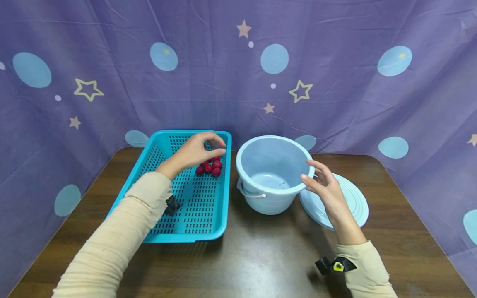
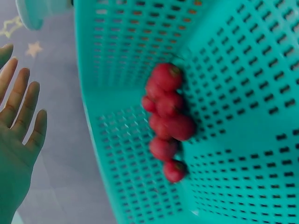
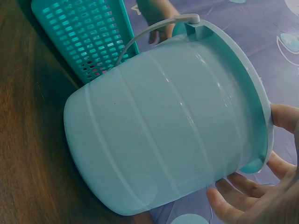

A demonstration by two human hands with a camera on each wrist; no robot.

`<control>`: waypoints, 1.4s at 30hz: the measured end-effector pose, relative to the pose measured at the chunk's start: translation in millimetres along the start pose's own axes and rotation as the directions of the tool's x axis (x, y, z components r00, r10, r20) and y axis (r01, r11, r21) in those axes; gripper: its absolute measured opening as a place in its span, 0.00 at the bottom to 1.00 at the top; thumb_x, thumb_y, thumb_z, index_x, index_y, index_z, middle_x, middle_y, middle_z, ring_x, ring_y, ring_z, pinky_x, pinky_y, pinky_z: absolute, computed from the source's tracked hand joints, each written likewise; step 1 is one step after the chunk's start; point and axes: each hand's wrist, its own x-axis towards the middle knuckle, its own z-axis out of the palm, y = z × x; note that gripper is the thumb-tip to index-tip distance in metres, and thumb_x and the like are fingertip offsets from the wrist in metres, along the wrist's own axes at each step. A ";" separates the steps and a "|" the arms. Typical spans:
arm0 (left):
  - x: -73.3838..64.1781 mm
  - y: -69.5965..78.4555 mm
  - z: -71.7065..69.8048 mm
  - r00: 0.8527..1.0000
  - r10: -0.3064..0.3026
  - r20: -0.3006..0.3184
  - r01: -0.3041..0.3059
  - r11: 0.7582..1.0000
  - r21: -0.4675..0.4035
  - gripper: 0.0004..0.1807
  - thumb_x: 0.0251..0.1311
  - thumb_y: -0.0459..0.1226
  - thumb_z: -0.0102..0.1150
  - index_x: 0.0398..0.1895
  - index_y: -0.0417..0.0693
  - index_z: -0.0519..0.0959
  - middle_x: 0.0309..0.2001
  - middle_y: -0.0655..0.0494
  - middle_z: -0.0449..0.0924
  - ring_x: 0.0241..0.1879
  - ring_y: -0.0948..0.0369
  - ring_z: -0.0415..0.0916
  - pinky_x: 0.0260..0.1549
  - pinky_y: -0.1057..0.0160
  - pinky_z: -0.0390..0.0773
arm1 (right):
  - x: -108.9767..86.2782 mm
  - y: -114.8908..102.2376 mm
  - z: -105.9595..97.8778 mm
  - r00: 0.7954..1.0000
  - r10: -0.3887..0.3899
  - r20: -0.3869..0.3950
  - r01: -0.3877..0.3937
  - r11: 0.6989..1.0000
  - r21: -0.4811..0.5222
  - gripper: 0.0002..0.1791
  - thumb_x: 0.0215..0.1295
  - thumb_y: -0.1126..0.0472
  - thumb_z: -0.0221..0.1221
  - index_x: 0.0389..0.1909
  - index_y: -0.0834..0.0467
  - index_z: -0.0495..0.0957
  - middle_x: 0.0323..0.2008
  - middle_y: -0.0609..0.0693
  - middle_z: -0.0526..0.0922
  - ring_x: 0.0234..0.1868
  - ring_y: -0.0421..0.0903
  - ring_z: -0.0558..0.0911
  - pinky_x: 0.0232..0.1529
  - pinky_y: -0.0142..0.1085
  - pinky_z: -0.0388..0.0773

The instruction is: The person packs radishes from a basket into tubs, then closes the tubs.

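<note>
With the right grip pinching the rim of the bucket, the left grip, empty with fingers apart, should lightly gather red fruits in the basket left of the bucket.

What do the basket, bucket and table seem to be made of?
Basket: probably plastic; slightly shiny, with neat moulded-looking slots. Bucket: likely plastic too; smooth, lightly glossy, with moulded-looking bands. Table: wood or wood-look laminate, I can't tell; brown grain, soft sheen.

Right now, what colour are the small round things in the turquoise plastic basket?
The small round things are red, clearest in the left wrist view.
</note>
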 end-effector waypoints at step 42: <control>-13.9 -99.0 19.9 0.927 -0.350 0.137 0.365 0.924 -0.109 0.17 0.66 0.37 0.62 0.55 0.39 0.77 0.55 0.40 0.73 0.55 0.46 0.69 0.53 0.46 0.70 | 1.4 -0.6 -1.5 1.000 -0.016 0.005 0.016 1.000 0.013 0.30 0.69 0.57 0.62 0.70 0.53 0.65 0.70 0.58 0.62 0.60 0.43 0.72 0.49 0.28 0.76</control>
